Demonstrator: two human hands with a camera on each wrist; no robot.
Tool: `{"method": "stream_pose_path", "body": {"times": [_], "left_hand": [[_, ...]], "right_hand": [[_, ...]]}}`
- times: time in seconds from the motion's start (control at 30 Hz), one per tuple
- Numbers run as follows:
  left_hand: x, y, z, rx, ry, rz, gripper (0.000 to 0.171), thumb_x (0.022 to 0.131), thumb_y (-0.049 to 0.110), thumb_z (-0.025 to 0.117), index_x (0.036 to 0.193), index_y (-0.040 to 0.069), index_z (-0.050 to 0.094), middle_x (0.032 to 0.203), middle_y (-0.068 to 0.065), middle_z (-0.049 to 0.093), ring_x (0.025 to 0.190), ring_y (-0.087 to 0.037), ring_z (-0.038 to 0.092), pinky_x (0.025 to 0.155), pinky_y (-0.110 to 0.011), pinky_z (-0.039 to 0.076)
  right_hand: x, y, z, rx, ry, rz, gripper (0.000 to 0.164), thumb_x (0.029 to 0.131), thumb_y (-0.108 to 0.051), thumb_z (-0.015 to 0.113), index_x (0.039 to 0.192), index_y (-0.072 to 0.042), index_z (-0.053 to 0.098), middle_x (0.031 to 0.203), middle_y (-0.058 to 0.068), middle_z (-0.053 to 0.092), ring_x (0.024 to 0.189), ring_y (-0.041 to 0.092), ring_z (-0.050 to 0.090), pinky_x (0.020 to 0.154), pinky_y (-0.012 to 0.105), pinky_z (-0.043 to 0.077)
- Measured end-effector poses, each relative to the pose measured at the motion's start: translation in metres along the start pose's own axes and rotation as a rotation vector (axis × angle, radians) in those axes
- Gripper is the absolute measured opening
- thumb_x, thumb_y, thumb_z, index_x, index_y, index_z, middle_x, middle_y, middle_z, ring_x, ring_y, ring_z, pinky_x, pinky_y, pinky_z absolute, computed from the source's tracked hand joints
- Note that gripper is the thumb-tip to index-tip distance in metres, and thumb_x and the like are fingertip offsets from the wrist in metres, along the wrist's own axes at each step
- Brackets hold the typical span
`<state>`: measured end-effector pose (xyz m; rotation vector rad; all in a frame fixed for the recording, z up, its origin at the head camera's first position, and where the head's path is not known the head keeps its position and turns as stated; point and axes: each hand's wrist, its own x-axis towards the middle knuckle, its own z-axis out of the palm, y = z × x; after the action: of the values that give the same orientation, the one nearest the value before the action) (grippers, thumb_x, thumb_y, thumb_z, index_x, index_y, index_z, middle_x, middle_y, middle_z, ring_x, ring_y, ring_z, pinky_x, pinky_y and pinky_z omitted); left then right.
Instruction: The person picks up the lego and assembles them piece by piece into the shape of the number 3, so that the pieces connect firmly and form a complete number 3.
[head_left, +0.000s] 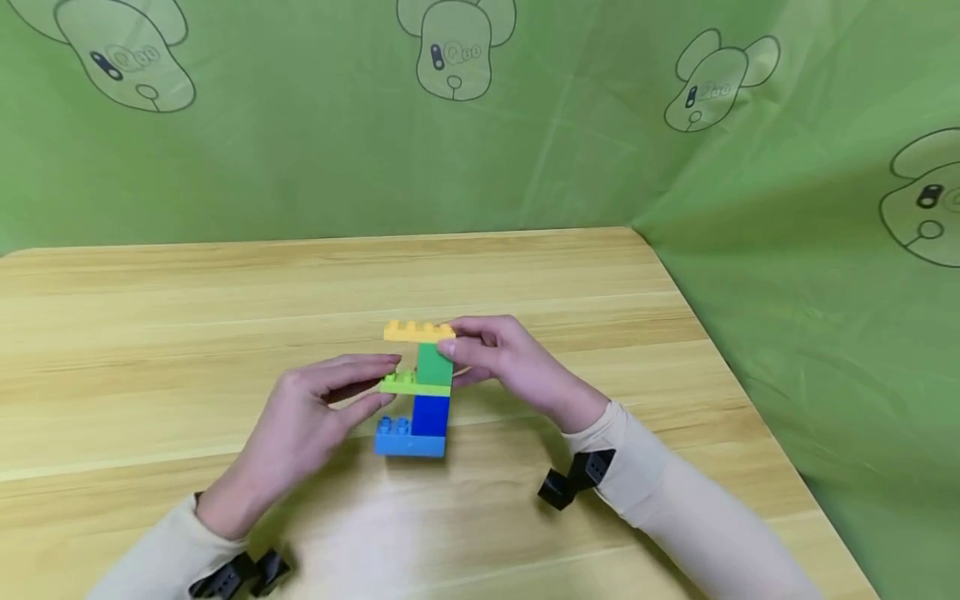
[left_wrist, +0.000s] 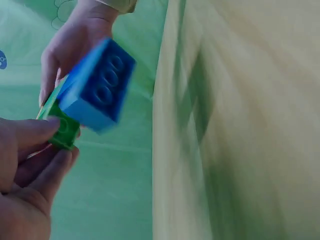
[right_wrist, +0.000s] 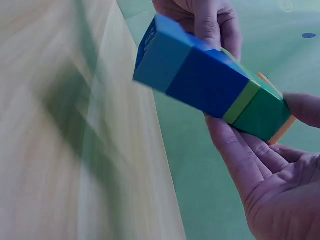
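Observation:
A stack of toy building bricks is held up off the table in both hands. From the bottom it has a light blue brick (head_left: 409,444), a dark blue brick (head_left: 431,415), a lime green plate (head_left: 414,388), a green brick (head_left: 434,364) and an orange-yellow plate (head_left: 419,332) on top. My left hand (head_left: 303,417) pinches the protruding left end of the lime plate between thumb and fingers. On the other side, my right hand (head_left: 510,358) grips the upper part of the stack, its thumb on the green brick. The light blue brick's hollow underside shows in the left wrist view.
The wooden table (head_left: 187,308) spreads beneath the hands, with its right edge running toward the front. A green curtain (head_left: 300,150) with printed cartoon heads hangs behind and to the right. Black devices (head_left: 576,478) are strapped at both wrists.

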<state>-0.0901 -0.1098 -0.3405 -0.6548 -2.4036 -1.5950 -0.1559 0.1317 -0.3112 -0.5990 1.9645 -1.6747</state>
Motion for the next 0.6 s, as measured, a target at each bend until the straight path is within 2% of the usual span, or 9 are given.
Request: {"method": "stream_pose_path", "body": {"times": [0.13,0.27,0.33,0.43,0.6], "left_hand": [[0.009,-0.005,0.000,0.045,0.063,0.107,0.030,0.081,-0.006,0.077,0.109,0.003,0.074,0.105,-0.004,0.072,0.091,-0.018,0.070,0.075,-0.023,0.057],[0.017,-0.011,-0.001,0.069,0.109,0.143,0.025,0.081,-0.008,0.075,0.105,0.001,0.075,0.100,-0.006,0.073,0.085,-0.019,0.071,0.070,-0.022,0.057],[0.022,-0.013,-0.002,0.079,0.124,0.130,0.023,0.082,-0.007,0.075,0.104,0.001,0.075,0.100,-0.007,0.073,0.086,-0.019,0.071,0.070,-0.022,0.057],[0.028,-0.016,-0.004,0.082,0.144,0.076,0.020,0.083,-0.005,0.075,0.103,0.001,0.076,0.099,-0.008,0.073,0.089,-0.020,0.070,0.071,-0.021,0.057],[0.037,-0.021,-0.007,0.112,0.142,-0.038,0.018,0.085,0.001,0.075,0.103,0.003,0.077,0.100,-0.008,0.073,0.094,-0.022,0.069,0.073,-0.024,0.057]], "right_hand": [[0.009,-0.003,-0.001,0.021,0.064,0.035,0.038,0.100,-0.021,0.057,0.124,0.008,0.056,0.101,0.018,0.069,0.092,0.033,0.068,0.080,0.046,0.058],[0.016,-0.004,-0.002,0.061,0.140,0.064,0.042,0.099,-0.018,0.061,0.129,0.008,0.051,0.108,0.020,0.067,0.097,0.032,0.067,0.081,0.042,0.058],[0.018,-0.004,-0.002,0.085,0.166,0.057,0.045,0.098,-0.014,0.063,0.134,0.008,0.048,0.116,0.020,0.065,0.102,0.031,0.066,0.084,0.041,0.057],[0.021,-0.003,-0.001,0.095,0.190,0.024,0.048,0.096,-0.009,0.064,0.138,0.008,0.047,0.128,0.020,0.059,0.112,0.028,0.062,0.090,0.037,0.054],[0.027,0.002,0.004,0.030,0.233,-0.025,0.047,0.095,-0.004,0.065,0.138,0.006,0.050,0.135,0.016,0.056,0.122,0.022,0.056,0.096,0.030,0.049]]}}
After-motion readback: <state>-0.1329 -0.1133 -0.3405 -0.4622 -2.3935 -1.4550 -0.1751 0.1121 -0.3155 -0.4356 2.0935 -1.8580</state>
